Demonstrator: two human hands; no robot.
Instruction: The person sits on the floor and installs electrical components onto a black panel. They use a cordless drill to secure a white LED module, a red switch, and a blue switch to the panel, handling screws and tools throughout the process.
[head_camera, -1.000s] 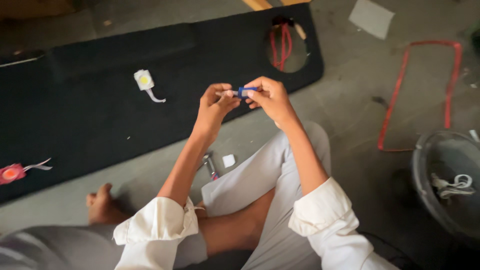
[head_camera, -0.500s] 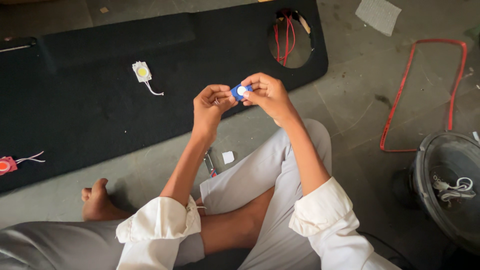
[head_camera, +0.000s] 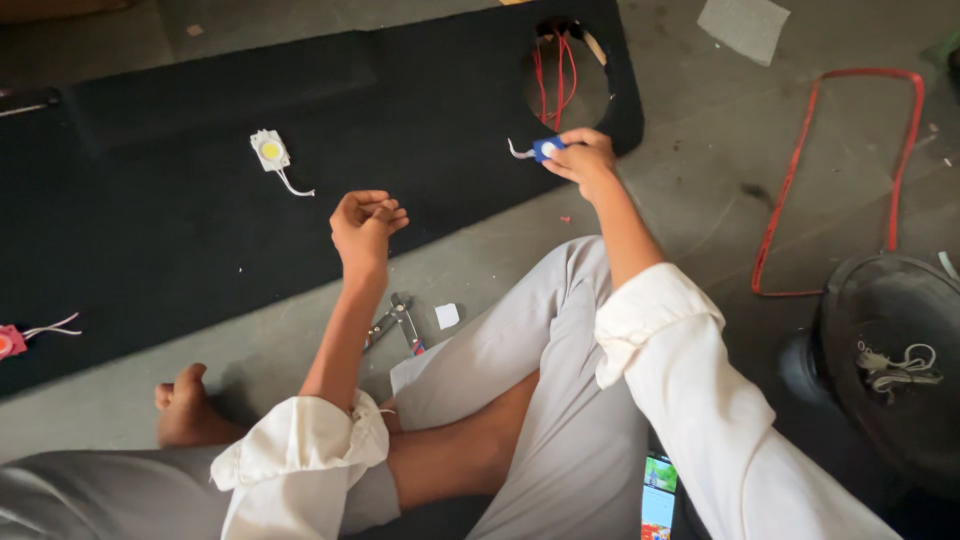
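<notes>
Right hand (head_camera: 583, 158) pinches a small blue LED module (head_camera: 546, 149) by its body, short wire tail sticking out left. Looks light, rigid plastic w/ a fragile lead, so best held by the edges. Arm extended fwd over black panel (head_camera: 180, 220). Left hand (head_camera: 366, 222) loosely curled, empty, raised nearer the body.

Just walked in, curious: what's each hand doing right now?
Left hand: loosely curled, holding nothing visible.
Right hand: closed on a small blue module.
</notes>
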